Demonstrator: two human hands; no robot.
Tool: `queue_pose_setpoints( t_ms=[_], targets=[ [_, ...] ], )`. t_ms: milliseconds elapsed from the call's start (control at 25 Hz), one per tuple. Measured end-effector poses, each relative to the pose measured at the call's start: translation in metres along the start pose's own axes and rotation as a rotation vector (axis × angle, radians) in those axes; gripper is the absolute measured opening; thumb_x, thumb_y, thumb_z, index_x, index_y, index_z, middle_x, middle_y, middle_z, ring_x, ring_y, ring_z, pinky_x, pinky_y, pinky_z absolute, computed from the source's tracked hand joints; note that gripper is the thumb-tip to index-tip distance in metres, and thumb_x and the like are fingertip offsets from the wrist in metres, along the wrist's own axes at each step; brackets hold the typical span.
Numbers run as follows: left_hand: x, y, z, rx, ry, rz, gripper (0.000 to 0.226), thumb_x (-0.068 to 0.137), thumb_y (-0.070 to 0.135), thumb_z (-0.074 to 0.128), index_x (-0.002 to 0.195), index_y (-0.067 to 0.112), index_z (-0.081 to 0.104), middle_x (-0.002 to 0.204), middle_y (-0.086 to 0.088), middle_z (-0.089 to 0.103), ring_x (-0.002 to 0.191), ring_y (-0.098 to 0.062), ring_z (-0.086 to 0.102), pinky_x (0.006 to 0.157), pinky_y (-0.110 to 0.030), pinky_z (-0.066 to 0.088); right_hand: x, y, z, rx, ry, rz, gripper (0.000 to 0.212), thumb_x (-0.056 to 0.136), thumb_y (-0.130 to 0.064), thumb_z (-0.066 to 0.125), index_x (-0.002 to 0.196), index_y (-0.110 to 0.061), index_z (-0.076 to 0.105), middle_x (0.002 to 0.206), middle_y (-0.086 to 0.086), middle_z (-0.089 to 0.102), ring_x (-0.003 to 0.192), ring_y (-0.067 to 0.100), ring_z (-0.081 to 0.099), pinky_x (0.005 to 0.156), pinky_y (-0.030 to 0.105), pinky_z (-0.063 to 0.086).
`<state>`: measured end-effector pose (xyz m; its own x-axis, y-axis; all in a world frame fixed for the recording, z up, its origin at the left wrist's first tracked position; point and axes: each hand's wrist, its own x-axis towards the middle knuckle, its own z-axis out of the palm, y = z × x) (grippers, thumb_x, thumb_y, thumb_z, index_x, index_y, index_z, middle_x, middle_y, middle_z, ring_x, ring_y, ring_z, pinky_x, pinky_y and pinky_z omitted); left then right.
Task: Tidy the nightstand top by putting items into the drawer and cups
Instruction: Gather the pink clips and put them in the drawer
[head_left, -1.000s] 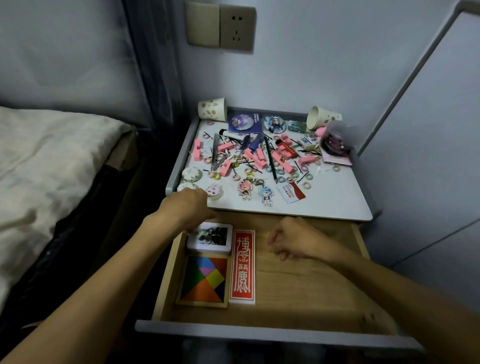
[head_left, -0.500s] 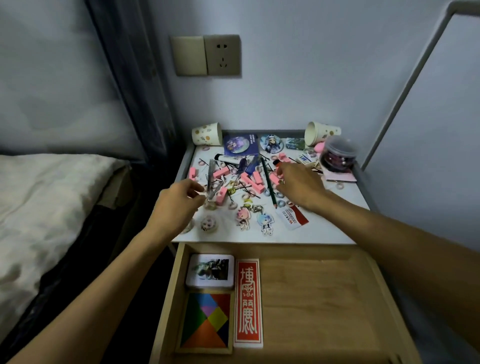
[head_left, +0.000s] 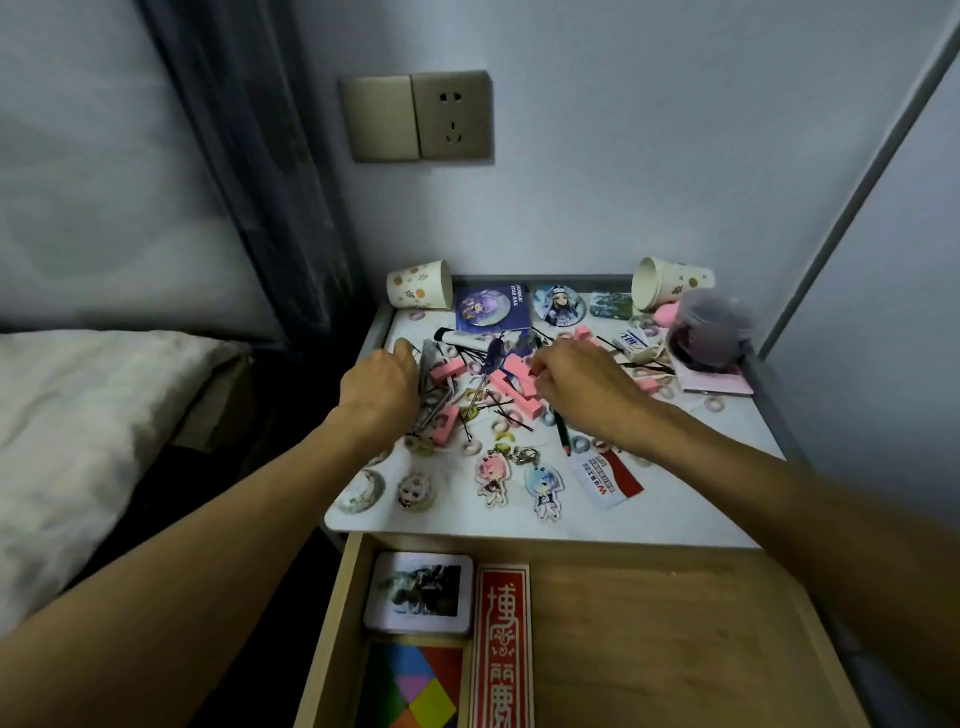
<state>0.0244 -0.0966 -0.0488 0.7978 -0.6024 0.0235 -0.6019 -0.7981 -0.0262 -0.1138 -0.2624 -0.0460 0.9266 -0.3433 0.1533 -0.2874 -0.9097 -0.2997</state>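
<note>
We reach both hands into the clutter on the nightstand top (head_left: 675, 499), its drawer (head_left: 649, 623) pulled open below to receive items. Our left hand (head_left: 382, 387) curls beside pink blocks (head_left: 511, 382); our right hand (head_left: 579, 382) pinches among them. We cannot tell what either grips. Two paper cups (head_left: 420, 284) lie tipped at the back.
</note>
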Motion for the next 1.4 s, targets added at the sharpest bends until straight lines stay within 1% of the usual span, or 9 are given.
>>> queue_pose_setpoints(
  t_ms=[240,360,480,600,680,800,880,1160,1400],
  targets=[
    [0.005,-0.008,0.007,0.060,0.057,-0.037,0.035,0.092,0.002,0.051,0.126,0.001,0.041,0.121,-0.022,0.046,0.100,-0.039,0.060,0.064,-0.035,0.039,0.017,-0.021,0.028,-0.144,-0.065,0.011,0.017,0.092,0.000,0.058,0.109,0.002,0.055,0.096,0.012,0.058,0.070,0.025,0.058,0.057,0.033,0.046],
    [0.008,-0.010,0.010,0.119,0.065,-0.025,0.032,0.094,0.001,0.047,0.126,-0.001,0.045,0.122,-0.022,0.049,0.104,-0.039,0.060,0.066,-0.035,0.038,0.018,-0.026,0.029,-0.175,-0.105,0.050,0.013,0.093,-0.012,0.063,0.088,-0.003,0.057,0.082,0.010,0.056,0.067,0.026,0.057,0.058,0.032,0.041],
    [0.006,-0.010,0.013,0.111,0.078,0.000,0.029,0.094,-0.001,0.046,0.123,-0.003,0.047,0.120,-0.023,0.050,0.101,-0.039,0.061,0.065,-0.035,0.038,0.016,-0.028,0.028,-0.222,-0.091,0.081,0.016,0.091,-0.003,0.060,0.077,-0.006,0.052,0.081,0.010,0.056,0.065,0.027,0.054,0.057,0.032,0.038],
    [0.002,-0.014,0.014,0.011,0.097,-0.012,0.026,0.093,-0.004,0.044,0.118,-0.005,0.049,0.116,-0.025,0.052,0.099,-0.042,0.060,0.067,-0.037,0.039,0.015,-0.025,0.025,-0.124,-0.021,0.093,0.006,0.095,-0.010,0.058,0.096,-0.004,0.059,0.099,0.010,0.059,0.069,0.025,0.055,0.059,0.033,0.041],
    [0.006,-0.016,0.014,-0.154,0.079,-0.095,0.023,0.092,-0.002,0.046,0.113,-0.006,0.053,0.113,-0.027,0.055,0.099,-0.043,0.059,0.071,-0.040,0.043,0.013,-0.027,0.019,-0.041,0.016,0.092,0.019,0.099,-0.021,0.053,0.108,-0.004,0.058,0.107,0.009,0.054,0.081,0.027,0.057,0.064,0.034,0.042],
    [0.023,-0.019,0.018,-0.459,0.042,-0.280,0.011,0.090,0.003,0.051,0.096,-0.005,0.056,0.108,-0.027,0.060,0.096,-0.043,0.060,0.069,-0.038,0.046,0.011,-0.031,0.016,0.050,0.036,0.093,0.025,0.100,-0.029,0.050,0.106,-0.007,0.058,0.110,0.009,0.054,0.087,0.024,0.056,0.068,0.034,0.042],
    [0.037,-0.026,0.025,-0.525,0.046,-0.344,0.020,0.092,0.006,0.051,0.101,-0.010,0.059,0.110,-0.029,0.061,0.098,-0.043,0.062,0.069,-0.037,0.045,0.009,-0.032,0.017,0.108,0.041,0.097,0.026,0.099,-0.031,0.051,0.105,-0.007,0.058,0.109,0.009,0.056,0.088,0.024,0.056,0.072,0.036,0.046],
    [0.050,-0.028,0.032,-0.658,0.008,-0.335,0.030,0.088,0.022,0.064,0.102,-0.005,0.065,0.101,-0.023,0.067,0.087,-0.035,0.068,0.076,-0.040,0.059,0.007,-0.031,0.019,0.232,0.013,0.142,0.024,0.098,-0.031,0.053,0.102,-0.008,0.058,0.101,0.007,0.056,0.085,0.020,0.054,0.072,0.031,0.040],
    [0.046,-0.016,0.024,-0.407,0.051,-0.231,0.037,0.095,0.034,0.060,0.105,-0.001,0.061,0.105,-0.021,0.064,0.093,-0.037,0.064,0.071,-0.038,0.051,0.006,-0.032,0.012,0.337,-0.008,0.157,0.032,0.100,-0.031,0.050,0.115,-0.003,0.057,0.100,0.007,0.056,0.078,0.013,0.051,0.066,0.025,0.038]
  ],
)
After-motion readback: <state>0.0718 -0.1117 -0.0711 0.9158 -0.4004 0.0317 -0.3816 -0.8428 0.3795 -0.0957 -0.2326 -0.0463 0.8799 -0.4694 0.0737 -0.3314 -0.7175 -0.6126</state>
